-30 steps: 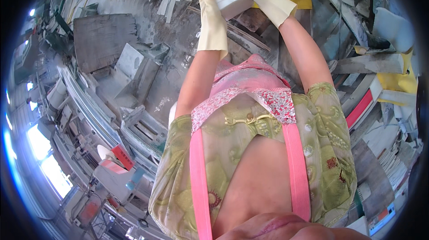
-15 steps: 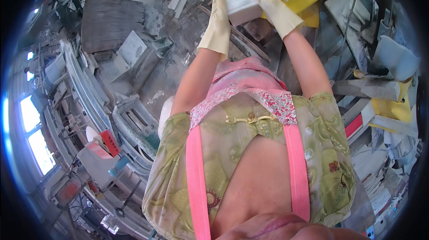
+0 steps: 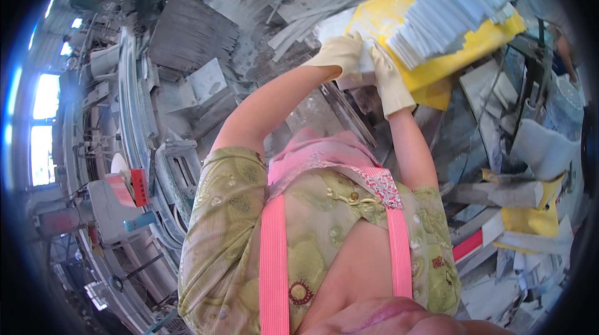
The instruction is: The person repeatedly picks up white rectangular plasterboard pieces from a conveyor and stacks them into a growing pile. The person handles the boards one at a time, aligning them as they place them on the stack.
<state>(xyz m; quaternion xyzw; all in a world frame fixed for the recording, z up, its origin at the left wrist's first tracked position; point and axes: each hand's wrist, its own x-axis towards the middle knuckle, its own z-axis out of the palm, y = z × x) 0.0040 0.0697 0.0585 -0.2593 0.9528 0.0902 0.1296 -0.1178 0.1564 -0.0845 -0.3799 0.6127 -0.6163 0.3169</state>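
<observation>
Both my hands wear cream rubber gloves and are close together at the near left end of a yellow surface (image 3: 430, 76). Between them is a small stack of white slabs (image 3: 367, 63), mostly hidden by the gloves. My left hand (image 3: 342, 57) is bent at the wrist, its fingers curled against the stack's left side. Along the right side of the stack lies my right hand (image 3: 388, 76), fingers pressed to it. Just right of my hands, a long leaning row of pale slabs (image 3: 452, 14) stands on the yellow surface.
Thin strips (image 3: 337, 1) lie scattered on the floor beyond. A dark ridged board (image 3: 190, 29) and a grey box-like block (image 3: 212, 82) are to the left. Machinery with a red sign (image 3: 138, 187) stands farther left. Slabs and offcuts (image 3: 499, 194) crowd the right; a person's arm (image 3: 564, 54) shows at far right.
My view has shifted, bringing the long slab row fully into sight. My left hand has gone from lying straight along the stack to bending over its left side, and my hands are closer together.
</observation>
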